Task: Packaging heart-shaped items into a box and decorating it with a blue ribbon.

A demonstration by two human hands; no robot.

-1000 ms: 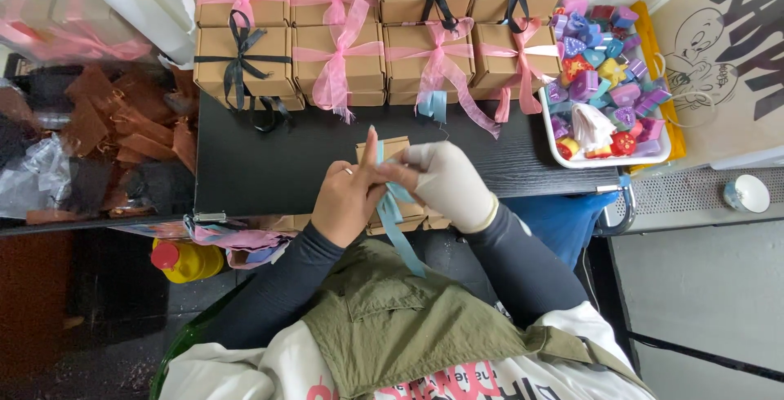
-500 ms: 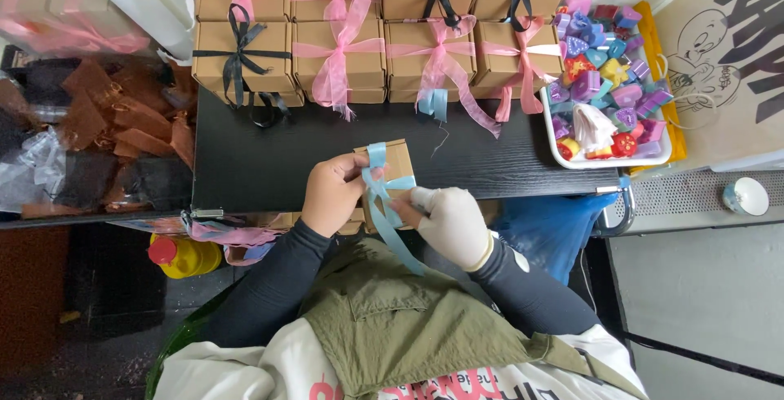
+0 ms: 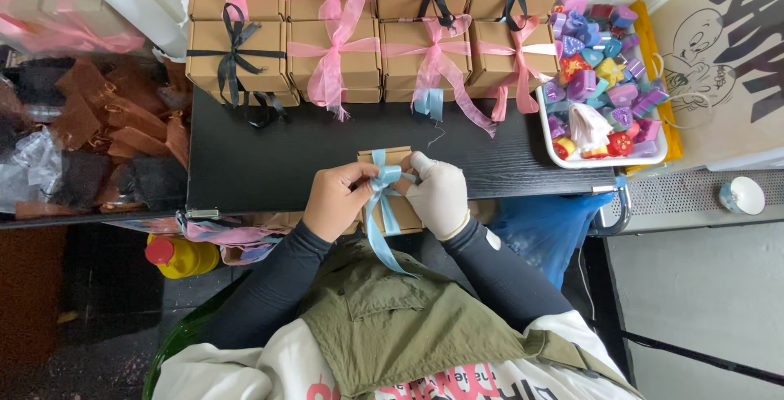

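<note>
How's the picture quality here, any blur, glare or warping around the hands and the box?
Head view: soft, even light, no harsh glare; the left hand, gloved right hand, blue ribbon and brown box look fairly sharp. Wide-angle bending shows at the edges, and the bags at far left look dim and smeared.

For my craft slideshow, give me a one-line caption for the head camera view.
Bare left hand and gloved right hand pinch a light blue ribbon on a small kraft box.
</note>
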